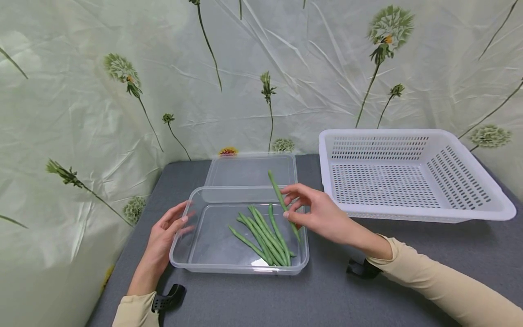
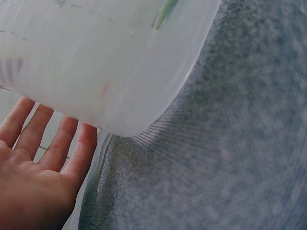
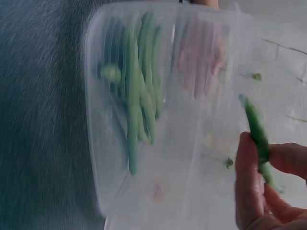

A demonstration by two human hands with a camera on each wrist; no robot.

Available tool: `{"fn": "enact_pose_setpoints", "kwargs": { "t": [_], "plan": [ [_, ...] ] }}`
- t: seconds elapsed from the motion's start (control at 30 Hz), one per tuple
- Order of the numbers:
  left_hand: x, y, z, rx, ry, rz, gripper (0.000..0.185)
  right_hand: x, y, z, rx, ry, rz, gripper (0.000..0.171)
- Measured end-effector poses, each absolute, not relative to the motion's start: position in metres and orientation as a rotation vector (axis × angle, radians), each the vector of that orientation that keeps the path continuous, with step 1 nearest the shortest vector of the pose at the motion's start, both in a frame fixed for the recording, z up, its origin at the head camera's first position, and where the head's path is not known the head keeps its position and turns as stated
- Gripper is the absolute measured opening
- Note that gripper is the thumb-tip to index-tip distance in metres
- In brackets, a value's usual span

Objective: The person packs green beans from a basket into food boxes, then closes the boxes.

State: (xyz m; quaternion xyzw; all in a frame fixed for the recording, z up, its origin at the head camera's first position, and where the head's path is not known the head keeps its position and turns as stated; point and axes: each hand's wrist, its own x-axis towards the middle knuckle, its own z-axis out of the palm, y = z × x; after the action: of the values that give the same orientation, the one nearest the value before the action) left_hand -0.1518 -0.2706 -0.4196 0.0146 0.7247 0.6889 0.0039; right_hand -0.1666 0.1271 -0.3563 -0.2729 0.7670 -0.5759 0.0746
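A clear plastic box stands on the table with several green beans lying loose in its right half. Against its left end rests my left hand; the left wrist view shows long, nearly straight fingers meeting the box edge. Over the right end of the box, my right hand pinches a single green bean between thumb and fingers. That held bean tilts in the right wrist view, apart from the pile, which shows through the plastic.
Behind the box lies a flat clear lid. A large white perforated basket stands at the right, with no contents visible. A flower-printed sheet rises behind and left of the grey tabletop.
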Motion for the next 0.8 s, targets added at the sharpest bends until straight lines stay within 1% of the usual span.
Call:
{"fn": "enact_pose_setpoints", "kwargs": {
  "t": [0.2,0.4,0.67,0.8],
  "plan": [
    [-0.152,-0.271,-0.420,0.038,2.271,2.160,0.049,-0.165,0.109,-0.364,-0.782,2.307,-1.597,0.038],
    [-0.152,-0.271,-0.419,0.033,2.281,2.149,0.049,-0.163,0.101,-0.365,-0.745,2.357,-1.457,0.037],
    [-0.151,-0.272,-0.418,0.057,2.253,2.159,0.049,-0.161,0.100,-0.363,-0.852,2.549,-1.217,0.037],
    [-0.152,-0.273,-0.418,0.068,2.238,2.164,0.049,-0.161,0.100,-0.364,-0.878,2.581,-1.179,0.038]
  ]
}}
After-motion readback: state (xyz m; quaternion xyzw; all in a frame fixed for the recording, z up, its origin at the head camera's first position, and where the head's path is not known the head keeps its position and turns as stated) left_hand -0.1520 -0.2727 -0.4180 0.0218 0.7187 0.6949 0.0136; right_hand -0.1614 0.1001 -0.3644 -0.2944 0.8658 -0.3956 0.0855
